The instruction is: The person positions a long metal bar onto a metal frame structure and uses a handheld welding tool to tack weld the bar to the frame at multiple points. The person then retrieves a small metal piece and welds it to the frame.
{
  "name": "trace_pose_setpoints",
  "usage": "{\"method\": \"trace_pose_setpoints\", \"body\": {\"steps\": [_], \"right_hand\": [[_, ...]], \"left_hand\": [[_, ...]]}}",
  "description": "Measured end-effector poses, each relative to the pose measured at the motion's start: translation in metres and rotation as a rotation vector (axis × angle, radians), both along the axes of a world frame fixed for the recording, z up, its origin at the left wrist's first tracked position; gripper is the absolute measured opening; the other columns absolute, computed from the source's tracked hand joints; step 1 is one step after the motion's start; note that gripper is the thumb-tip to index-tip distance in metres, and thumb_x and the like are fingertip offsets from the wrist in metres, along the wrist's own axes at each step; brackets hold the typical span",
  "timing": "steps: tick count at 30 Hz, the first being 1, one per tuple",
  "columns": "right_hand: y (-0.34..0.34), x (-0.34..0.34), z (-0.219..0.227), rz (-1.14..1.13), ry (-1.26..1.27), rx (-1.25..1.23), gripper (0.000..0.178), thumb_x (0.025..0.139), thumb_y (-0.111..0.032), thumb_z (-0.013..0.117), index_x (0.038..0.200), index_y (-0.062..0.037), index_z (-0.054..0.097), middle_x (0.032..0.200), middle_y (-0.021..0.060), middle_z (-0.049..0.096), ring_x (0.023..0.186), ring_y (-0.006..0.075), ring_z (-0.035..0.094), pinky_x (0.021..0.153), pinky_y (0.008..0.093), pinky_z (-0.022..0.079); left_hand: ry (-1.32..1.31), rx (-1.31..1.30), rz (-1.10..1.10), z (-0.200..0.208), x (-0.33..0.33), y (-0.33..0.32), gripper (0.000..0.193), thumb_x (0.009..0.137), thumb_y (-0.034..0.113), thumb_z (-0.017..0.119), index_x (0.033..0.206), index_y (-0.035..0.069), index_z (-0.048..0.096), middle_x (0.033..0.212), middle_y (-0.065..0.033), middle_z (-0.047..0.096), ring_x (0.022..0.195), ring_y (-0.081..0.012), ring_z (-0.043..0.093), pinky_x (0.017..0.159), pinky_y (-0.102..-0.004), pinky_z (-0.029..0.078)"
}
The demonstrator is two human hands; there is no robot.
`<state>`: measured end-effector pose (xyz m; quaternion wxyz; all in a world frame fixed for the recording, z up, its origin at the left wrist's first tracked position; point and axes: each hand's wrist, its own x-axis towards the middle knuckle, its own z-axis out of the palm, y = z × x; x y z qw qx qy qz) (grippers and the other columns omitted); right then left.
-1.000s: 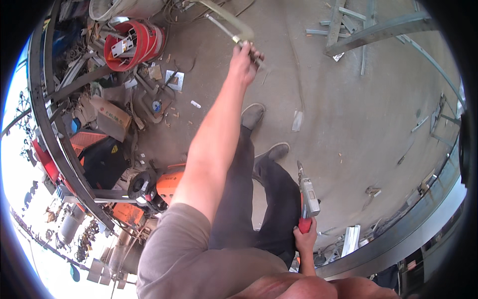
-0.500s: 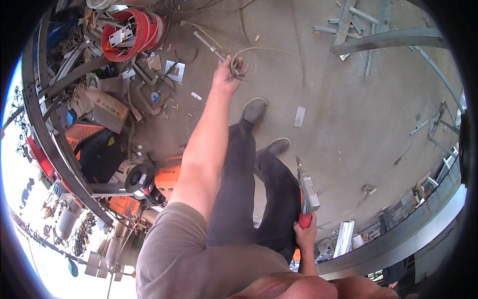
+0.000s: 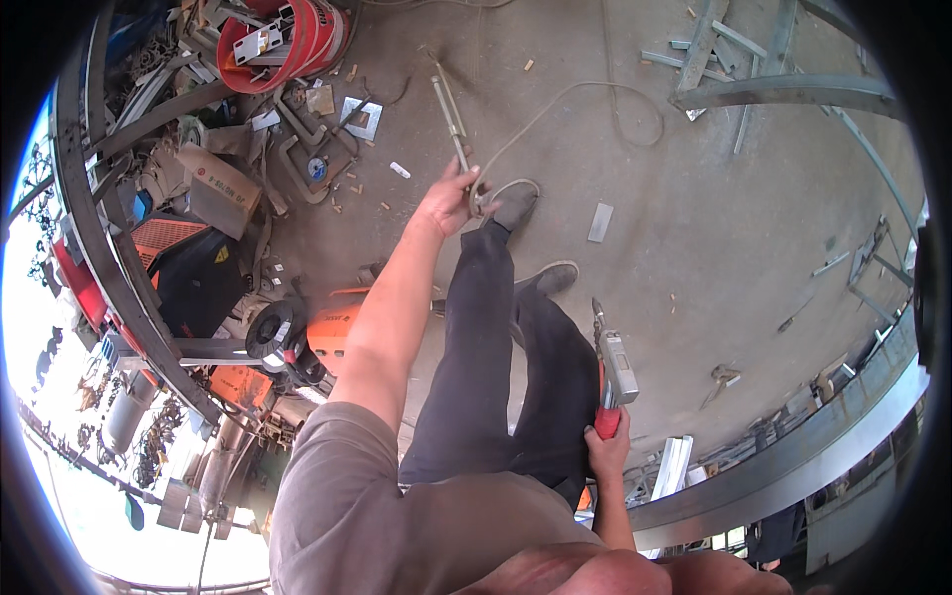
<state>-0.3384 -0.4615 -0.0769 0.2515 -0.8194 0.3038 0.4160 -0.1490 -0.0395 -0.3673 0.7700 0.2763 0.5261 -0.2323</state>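
Note:
My left hand (image 3: 453,203), arm stretched out ahead, closes around a slender pale metal tool (image 3: 448,111) with two thin parallel rods; its exact kind is not clear. A thin cable (image 3: 540,121) comes from the same hand and loops away over the floor. Low at my right side, my right hand (image 3: 607,451) grips a drill (image 3: 617,369) by its red handle. Its grey body points forward, with a narrow tip. Both feet in dark shoes (image 3: 514,205) stand on the concrete floor, partly behind my left hand.
A red bucket (image 3: 315,45) of metal pieces stands far left, beside C-clamps (image 3: 293,149) and a cardboard box (image 3: 220,188). Nearer left are an orange-and-black machine (image 3: 188,278) and a steel frame (image 3: 124,288). Steel bars (image 3: 783,91) lie far right; a flat plate (image 3: 600,222) is ahead.
My left hand has come nearer to me with the rod-like tool, which now points more steeply away. The cable loop has widened to the right. My right hand and the drill barely shift.

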Motion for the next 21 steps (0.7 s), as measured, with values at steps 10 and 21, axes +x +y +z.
{"method": "trace_pose_setpoints", "body": {"steps": [10,21], "right_hand": [[0.010,-0.005,0.007,-0.004,0.043,-0.010,0.079,0.079,-0.020,0.079,0.147,0.0023,0.048,0.130,0.0263,0.065,0.121,0.0389,0.065,0.105,0.0438,0.049],[0.013,-0.011,0.017,0.032,0.001,-0.009,0.077,0.080,-0.019,0.077,0.148,0.0006,0.048,0.131,0.0253,0.065,0.122,0.0404,0.064,0.105,0.0446,0.049]], "left_hand": [[-0.025,0.647,-0.352,-0.018,-0.043,0.071,0.073,0.100,0.021,0.070,0.163,0.018,0.033,0.112,-0.0079,0.062,0.089,-0.0167,0.062,0.077,-0.0370,0.059],[0.301,0.685,-0.736,-0.029,-0.152,0.048,0.074,0.086,0.020,0.079,0.152,0.003,0.050,0.127,-0.0194,0.070,0.115,-0.0251,0.069,0.091,-0.0394,0.057]]}}
